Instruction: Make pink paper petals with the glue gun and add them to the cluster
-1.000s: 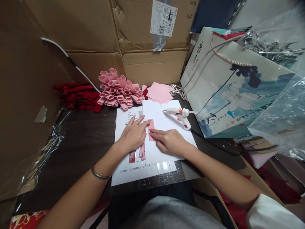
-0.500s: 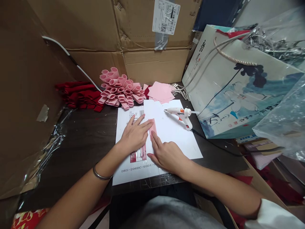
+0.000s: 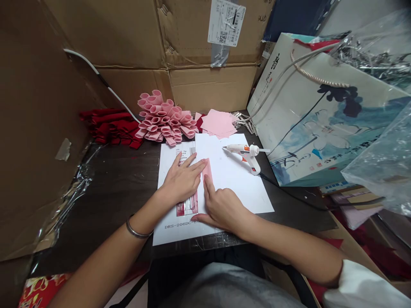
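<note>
A narrow pink felt strip (image 3: 208,169) lies on the white paper (image 3: 237,188) in front of me. My left hand (image 3: 182,177) rests flat with its fingers spread, the fingertips touching the strip's upper left edge. From below, my right hand (image 3: 223,205) presses extended fingers on the strip's lower part, its thumb stretched out to the left over the printed sheet. Part of the strip is hidden beneath the fingers. Right of the strip, a white hot glue gun (image 3: 245,155) lies on the paper, nozzle pointing left.
Behind the papers stand a pile of rolled pink felt pieces (image 3: 165,119), flat pink felt squares (image 3: 218,123) and metal clips (image 3: 246,122). Folded red felt (image 3: 112,128) lies at left. Cardboard walls (image 3: 128,38) enclose the back; a large paper bag (image 3: 321,119) borders the right.
The right hand's thumb has stretched further left, and its fingers have shifted slightly on the strip. The left hand stays nearly in place. The whole view has moved a little.
</note>
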The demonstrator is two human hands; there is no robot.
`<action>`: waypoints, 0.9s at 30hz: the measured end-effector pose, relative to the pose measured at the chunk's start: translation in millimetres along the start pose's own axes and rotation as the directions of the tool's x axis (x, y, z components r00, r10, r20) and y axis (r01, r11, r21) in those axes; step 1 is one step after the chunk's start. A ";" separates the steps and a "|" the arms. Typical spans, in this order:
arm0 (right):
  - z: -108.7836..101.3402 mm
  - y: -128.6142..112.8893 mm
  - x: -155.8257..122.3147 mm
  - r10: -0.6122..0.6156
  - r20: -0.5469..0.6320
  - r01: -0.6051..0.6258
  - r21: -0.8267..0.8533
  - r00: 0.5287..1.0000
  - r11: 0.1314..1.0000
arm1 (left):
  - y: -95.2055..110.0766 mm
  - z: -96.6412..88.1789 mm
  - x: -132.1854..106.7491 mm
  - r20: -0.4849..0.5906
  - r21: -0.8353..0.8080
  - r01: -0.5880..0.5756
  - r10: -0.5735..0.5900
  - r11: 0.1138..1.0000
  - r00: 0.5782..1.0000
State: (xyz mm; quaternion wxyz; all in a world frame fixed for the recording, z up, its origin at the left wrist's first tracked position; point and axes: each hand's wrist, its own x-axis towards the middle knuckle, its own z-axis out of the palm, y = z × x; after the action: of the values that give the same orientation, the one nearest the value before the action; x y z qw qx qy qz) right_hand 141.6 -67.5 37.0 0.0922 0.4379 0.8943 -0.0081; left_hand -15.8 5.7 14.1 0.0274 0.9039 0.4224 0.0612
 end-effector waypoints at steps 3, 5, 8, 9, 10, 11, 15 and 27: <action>-5.1 10.1 0.9 0.011 -0.027 -0.010 0.051 1.000 0.999 | 0.2 1.3 -0.5 -0.013 -0.009 0.006 -0.006 1.000 1.000; -8.3 22.2 3.9 0.073 -0.099 -0.059 0.141 0.992 0.988 | 0.4 3.0 -0.3 -0.024 -0.015 0.008 -0.008 1.000 1.000; -6.6 42.5 13.9 0.347 -0.236 -0.251 0.357 0.908 0.900 | 0.6 5.9 0.2 -0.048 -0.029 0.014 -0.015 0.999 0.999; -3.8 48.2 18.1 0.434 -0.233 -0.307 0.434 0.870 0.847 | 0.6 6.7 0.3 -0.054 -0.037 0.016 -0.018 0.999 0.998; -0.2 52.8 22.2 0.498 -0.191 -0.352 0.501 0.846 0.791 | 0.4 7.2 0.4 -0.058 -0.047 0.017 -0.020 0.999 0.998; 3.8 56.0 25.8 0.532 -0.141 -0.374 0.563 0.835 0.737 | 0.0 7.4 0.5 -0.058 -0.058 0.016 -0.020 0.998 0.998; 17.4 58.2 33.9 0.535 -0.051 -0.369 0.670 0.843 0.644 | -2.7 5.8 0.4 -0.048 -0.118 0.012 -0.017 0.993 0.999; 24.3 63.7 34.5 0.410 -0.115 -0.025 0.946 0.905 0.322 | -2.6 2.8 6.9 -0.127 -0.883 0.133 -0.503 0.450 0.855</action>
State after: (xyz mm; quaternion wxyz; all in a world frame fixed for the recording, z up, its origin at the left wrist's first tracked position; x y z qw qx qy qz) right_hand 174.7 -3.5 11.4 -0.3253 0.5241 0.6621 -0.4255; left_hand -13.0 12.6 11.6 0.3957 0.6444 0.4993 0.4229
